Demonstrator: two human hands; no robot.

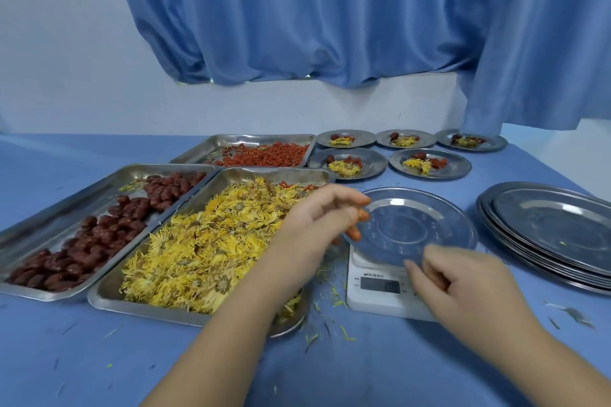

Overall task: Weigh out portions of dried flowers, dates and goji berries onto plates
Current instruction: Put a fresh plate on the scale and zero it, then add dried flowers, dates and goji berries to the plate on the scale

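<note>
On scale, plate rim: left hand (317,218) fingers curled at near-left edge, whether pinching it cannot be told, likely seating plate
Right hand (469,284): loosely curled, holding nothing visible, beside scale (380,287)
Empty plate (413,225): centred for weighing
Flower tray (211,241): just left, within reach
Dates (99,235), goji berries (264,155): trays beyond
Filled plates (429,162): five, set back
Spare plates (545,228): stacked right

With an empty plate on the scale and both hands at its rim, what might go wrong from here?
1. The plate overhangs the small scale on all sides; a nudge from the left hand or right hand could tip it.
2. Its rim partly shades the display, so a reading may be misjudged.
3. Loose petals around the scale's base could skew portions.
</note>
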